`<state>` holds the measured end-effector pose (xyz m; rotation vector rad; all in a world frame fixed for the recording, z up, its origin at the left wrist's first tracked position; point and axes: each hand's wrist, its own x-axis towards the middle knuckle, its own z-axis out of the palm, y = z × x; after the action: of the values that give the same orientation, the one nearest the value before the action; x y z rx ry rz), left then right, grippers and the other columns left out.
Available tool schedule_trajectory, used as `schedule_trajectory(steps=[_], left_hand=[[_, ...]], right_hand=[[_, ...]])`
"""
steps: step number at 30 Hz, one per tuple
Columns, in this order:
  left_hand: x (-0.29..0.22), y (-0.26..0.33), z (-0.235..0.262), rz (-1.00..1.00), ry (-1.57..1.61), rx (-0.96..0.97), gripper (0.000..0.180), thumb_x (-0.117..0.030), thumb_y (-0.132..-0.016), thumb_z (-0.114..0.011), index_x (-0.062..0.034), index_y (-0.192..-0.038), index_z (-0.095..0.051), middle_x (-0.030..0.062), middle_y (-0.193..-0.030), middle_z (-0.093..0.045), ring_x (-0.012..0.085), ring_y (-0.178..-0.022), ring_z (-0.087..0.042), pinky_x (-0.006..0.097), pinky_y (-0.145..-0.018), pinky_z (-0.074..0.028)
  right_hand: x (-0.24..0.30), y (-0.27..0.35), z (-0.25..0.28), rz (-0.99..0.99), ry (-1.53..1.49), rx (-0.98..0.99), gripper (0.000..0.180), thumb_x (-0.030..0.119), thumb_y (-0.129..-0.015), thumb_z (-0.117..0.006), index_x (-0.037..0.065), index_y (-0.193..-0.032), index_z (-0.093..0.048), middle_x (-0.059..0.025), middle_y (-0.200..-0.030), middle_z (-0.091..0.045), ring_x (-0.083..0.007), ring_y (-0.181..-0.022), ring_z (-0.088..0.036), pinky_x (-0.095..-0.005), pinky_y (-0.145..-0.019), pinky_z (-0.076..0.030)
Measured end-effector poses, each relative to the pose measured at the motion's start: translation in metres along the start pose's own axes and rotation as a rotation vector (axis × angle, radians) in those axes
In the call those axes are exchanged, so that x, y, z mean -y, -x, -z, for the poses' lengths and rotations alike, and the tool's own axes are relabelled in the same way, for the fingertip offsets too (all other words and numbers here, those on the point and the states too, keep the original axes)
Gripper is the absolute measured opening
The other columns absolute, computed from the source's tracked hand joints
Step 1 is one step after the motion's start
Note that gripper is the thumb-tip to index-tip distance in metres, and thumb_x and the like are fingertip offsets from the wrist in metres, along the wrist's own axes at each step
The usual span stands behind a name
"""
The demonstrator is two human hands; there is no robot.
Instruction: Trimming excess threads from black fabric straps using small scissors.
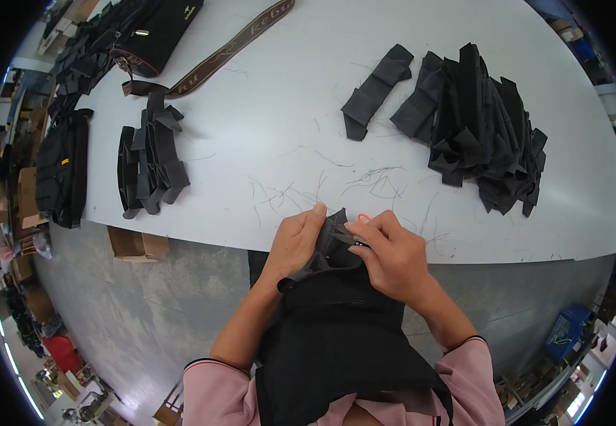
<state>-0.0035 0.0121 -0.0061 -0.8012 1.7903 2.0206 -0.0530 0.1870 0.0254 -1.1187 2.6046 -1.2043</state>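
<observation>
At the near edge of the white table (265, 128), my left hand (292, 247) is closed on a dark grey fabric piece (329, 226), thumb along its side. Small thread snips (346, 237) with an orange ring sit in my closed right hand (399, 261). Their blades lie against the fabric; whether a thread is between them is too small to tell. Part of the piece hangs over the black apron (329, 334). Loose thread clippings (379, 183) are scattered just beyond my hands. A heap of similar dark fabric pieces (482, 131) lies to the right, with a single piece (377, 89) beside it.
A smaller stack of dark pieces (160, 156) lies on the table's left. Behind it are a black bag (159, 42) and its brown patterned strap (230, 51). A black backpack (64, 170) stands at the left edge. Below are a cardboard box (139, 246) and a blue crate (567, 330).
</observation>
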Motion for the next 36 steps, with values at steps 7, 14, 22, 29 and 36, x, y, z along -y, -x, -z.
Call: schedule_trajectory(steps=[7, 14, 22, 29, 36], left_hand=[[0.001, 0.001, -0.001, -0.036, -0.148, -0.039, 0.053, -0.042, -0.098, -0.043, 0.0009, -0.068, -0.047, -0.0018, -0.062, -0.044, 0.0081, -0.063, -0.037, 0.027, -0.056, -0.035], [0.001, 0.002, 0.006, 0.035, -0.077, 0.033, 0.052, -0.042, -0.098, -0.044, -0.0006, -0.067, -0.047, -0.0029, -0.062, -0.043, 0.0073, -0.062, -0.036, 0.026, -0.056, -0.034], [-0.008, 0.004, 0.002, 0.117, -0.015, 0.09, 0.05, -0.041, -0.098, -0.043, -0.0035, -0.064, -0.044, -0.0038, -0.061, -0.041, 0.0069, -0.061, -0.034, 0.025, -0.055, -0.031], [-0.005, 0.002, 0.005, 0.149, -0.007, 0.167, 0.05, -0.043, -0.097, -0.042, -0.0055, -0.065, -0.045, -0.0041, -0.062, -0.04, 0.0073, -0.061, -0.033, 0.025, -0.056, -0.031], [-0.006, 0.001, 0.006, 0.201, 0.062, 0.204, 0.048, -0.044, -0.097, -0.045, -0.0069, -0.066, -0.049, -0.005, -0.063, -0.044, 0.0052, -0.061, -0.036, 0.023, -0.055, -0.032]], right_hand=[[0.005, 0.009, -0.008, -0.008, 0.117, -0.095, 0.033, 0.0, -0.067, -0.072, 0.006, -0.098, -0.066, -0.0064, -0.077, -0.053, -0.0196, -0.058, -0.054, -0.0279, -0.05, -0.043], [-0.003, 0.002, 0.012, -0.16, -0.133, 0.065, 0.023, 0.005, -0.072, -0.07, 0.006, -0.094, -0.064, -0.0048, -0.076, -0.048, -0.0217, -0.057, -0.052, -0.0313, -0.052, -0.042], [-0.005, -0.012, 0.022, 0.065, -0.09, 0.256, 0.023, 0.008, -0.071, -0.071, 0.008, -0.089, -0.058, -0.0047, -0.085, -0.05, -0.0236, -0.067, -0.056, -0.0346, -0.055, -0.042], [-0.003, -0.024, 0.028, 0.077, -0.049, 0.413, 0.024, 0.008, -0.068, -0.072, 0.008, -0.088, -0.061, -0.0067, -0.086, -0.053, -0.0254, -0.066, -0.056, -0.0331, -0.058, -0.043], [-0.003, -0.032, 0.034, 0.119, -0.056, 0.466, 0.022, 0.009, -0.07, -0.071, 0.008, -0.087, -0.057, -0.0053, -0.083, -0.049, -0.0242, -0.066, -0.055, -0.0347, -0.055, -0.041]])
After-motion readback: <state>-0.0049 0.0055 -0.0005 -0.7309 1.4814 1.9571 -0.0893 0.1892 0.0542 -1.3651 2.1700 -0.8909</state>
